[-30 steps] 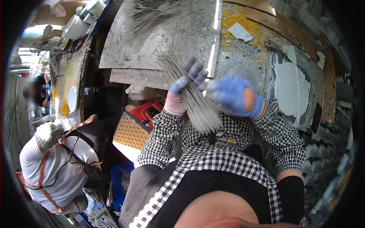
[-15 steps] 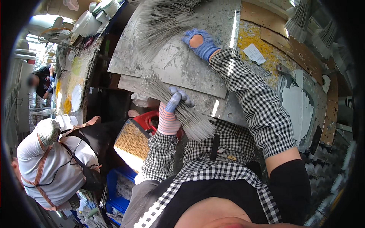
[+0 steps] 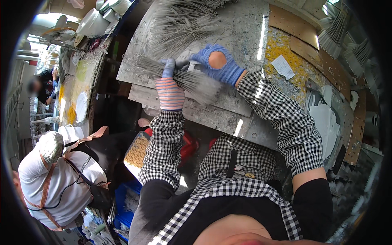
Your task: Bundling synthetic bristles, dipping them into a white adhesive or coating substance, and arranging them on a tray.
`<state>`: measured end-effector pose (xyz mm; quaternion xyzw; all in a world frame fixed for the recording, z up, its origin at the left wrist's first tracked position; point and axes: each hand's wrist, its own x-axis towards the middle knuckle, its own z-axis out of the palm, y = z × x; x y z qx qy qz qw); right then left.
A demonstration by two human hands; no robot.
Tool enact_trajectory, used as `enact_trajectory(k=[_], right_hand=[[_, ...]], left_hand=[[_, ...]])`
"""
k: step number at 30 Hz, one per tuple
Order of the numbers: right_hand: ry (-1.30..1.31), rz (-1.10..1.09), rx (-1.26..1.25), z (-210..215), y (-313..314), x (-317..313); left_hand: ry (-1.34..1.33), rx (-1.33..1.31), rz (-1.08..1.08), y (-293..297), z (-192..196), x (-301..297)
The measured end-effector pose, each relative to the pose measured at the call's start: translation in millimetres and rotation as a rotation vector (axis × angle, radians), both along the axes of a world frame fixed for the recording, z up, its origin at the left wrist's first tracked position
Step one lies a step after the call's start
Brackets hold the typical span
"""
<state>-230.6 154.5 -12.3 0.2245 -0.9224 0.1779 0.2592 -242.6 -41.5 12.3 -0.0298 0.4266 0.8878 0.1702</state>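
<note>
In the head view, the gloved left hand (image 3: 170, 90) grasps a bundle of thin grey wires (image 3: 188, 80) above the worktop (image 3: 263, 132). The gloved right hand (image 3: 218, 63) is just beside the bundle; whether it grips anything cannot be told. Beyond them lies a larger wire heap (image 3: 181, 30).

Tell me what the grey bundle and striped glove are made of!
Bundle: perhaps dull metal wire, since its strands are thin and grey; stiff plastic is possible. Glove: probably matte knitted fabric, because it fits snugly, without shine.
</note>
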Motion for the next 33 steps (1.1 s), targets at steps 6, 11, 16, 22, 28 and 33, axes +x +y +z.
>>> enact_trajectory(k=[6, 11, 16, 22, 28, 33], right_hand=[[-0.162, -0.164, 0.098, -26, 44, -8], [-0.330, -0.314, -0.001, -17, 53, -60], [0.047, -0.115, 0.166, -6, 57, -84], [0.274, 0.088, 0.566, 72, 20, -105], [-0.203, -0.323, 0.520, 56, 27, -125], [-0.465, -0.420, 0.636, 24, 52, -116]], left_hand=[[0.025, 0.247, 0.272, -32, 13, -14], [-0.007, 0.337, 0.053, -47, 22, 7], [-0.172, 0.477, -0.119, -12, -3, 40], [-0.295, 0.609, -0.080, 9, -69, 33], [-0.029, 0.645, -0.300, 14, -87, 34], [-0.025, 0.638, -0.296, 18, -86, 35]])
